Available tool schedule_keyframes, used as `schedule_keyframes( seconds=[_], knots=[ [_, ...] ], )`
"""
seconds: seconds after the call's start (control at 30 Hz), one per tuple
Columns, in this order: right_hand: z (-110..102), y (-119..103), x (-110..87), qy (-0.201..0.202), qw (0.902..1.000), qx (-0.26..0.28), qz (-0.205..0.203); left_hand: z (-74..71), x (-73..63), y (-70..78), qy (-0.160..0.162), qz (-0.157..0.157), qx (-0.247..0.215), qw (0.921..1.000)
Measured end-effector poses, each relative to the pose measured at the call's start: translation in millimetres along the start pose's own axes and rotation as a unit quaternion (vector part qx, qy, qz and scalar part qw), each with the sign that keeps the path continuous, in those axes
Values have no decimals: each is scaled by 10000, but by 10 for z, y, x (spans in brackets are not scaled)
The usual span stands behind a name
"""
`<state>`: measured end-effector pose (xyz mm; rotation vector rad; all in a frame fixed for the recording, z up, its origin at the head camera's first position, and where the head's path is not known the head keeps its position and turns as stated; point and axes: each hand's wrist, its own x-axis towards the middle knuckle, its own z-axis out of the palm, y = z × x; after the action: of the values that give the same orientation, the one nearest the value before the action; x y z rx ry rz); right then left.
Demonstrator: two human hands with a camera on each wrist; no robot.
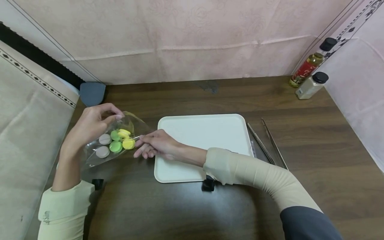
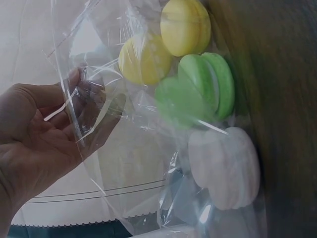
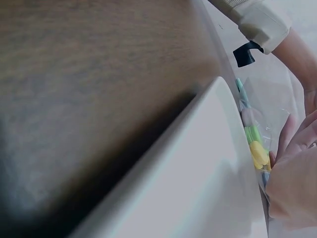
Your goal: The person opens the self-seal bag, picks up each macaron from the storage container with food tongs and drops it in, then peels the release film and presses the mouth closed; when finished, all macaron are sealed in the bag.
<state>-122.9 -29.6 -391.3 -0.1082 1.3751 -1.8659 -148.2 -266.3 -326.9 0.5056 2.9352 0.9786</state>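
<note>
A clear plastic bag (image 1: 96, 160) holds several macarons: pale ones (image 2: 225, 166), green ones (image 2: 207, 84) and yellow ones (image 2: 185, 27). My left hand (image 1: 94, 123) pinches its upper edge between thumb and fingers, at the left of the white tray (image 1: 201, 128). At the bag's right end, my right hand (image 1: 159, 143) pinches the plastic with thumb and forefinger beside the yellow macarons; the other fingers are loosely bent. My right forearm crosses over the tray. In the right wrist view the right hand (image 3: 297, 173) partly hides the bag.
Metal tongs (image 1: 273, 143) lie along the tray's right side. Toward the back right stand a bottle with a red label (image 1: 306, 70) and a black-capped jar (image 1: 310, 87). A blue-grey flat piece (image 1: 92, 94) is at the back left corner. Cloth walls (image 1: 195, 40) enclose the wooden table (image 1: 186, 210).
</note>
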Motion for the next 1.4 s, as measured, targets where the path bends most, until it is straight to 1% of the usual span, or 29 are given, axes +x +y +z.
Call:
schedule_keyframes(
  seconds=[0.23, 0.4, 0.57, 0.7, 0.8, 0.87, 0.93, 1.0, 1.03, 1.1, 1.17, 1.27, 1.4],
  knots=[
    [6, -6, 19, 30, 10000, 92, 10, -8, 3, 6, -53, 10, -12, 10000],
    [8, -26, 47, 36, 9999, 123, 113, -9, 8, 21, -107, -5, 16, 9999],
    [10, -31, 92, 124, 9997, 135, 187, -12, 10, 30, -113, 40, 51, 9999],
    [7, -22, 110, 164, 9997, 106, 136, -13, 7, 34, -102, 82, 79, 9999],
    [-21, -16, 80, 120, 9999, -20, -59, -21, -2, 38, 58, -8, 56, 10000],
    [-58, -29, 28, 82, 9993, -231, -283, -41, -8, 38, 277, -85, 42, 9996],
    [-103, -61, -42, 19, 9962, -639, -594, -70, -22, 38, 567, -275, -8, 9980],
    [-147, -110, -116, -40, 9884, -1185, -949, -105, -35, 34, 844, -447, -113, 9954],
    [-168, -140, -149, -79, 9823, -1486, -1135, -118, -37, 34, 971, -541, -183, 9936],
    [-213, -196, -204, -144, 9661, -2116, -1474, -134, -36, 37, 1165, -736, -345, 9899],
    [-256, -247, -245, -197, 9500, -2615, -1695, -143, -33, 43, 1290, -865, -496, 9866],
    [-322, -315, -289, -232, 9242, -3274, -1954, -157, -37, 52, 1419, -984, -642, 9829],
    [-399, -417, -344, -75, 8959, -3797, -2304, -198, -67, 59, 1717, -956, -951, 9759]
  ],
)
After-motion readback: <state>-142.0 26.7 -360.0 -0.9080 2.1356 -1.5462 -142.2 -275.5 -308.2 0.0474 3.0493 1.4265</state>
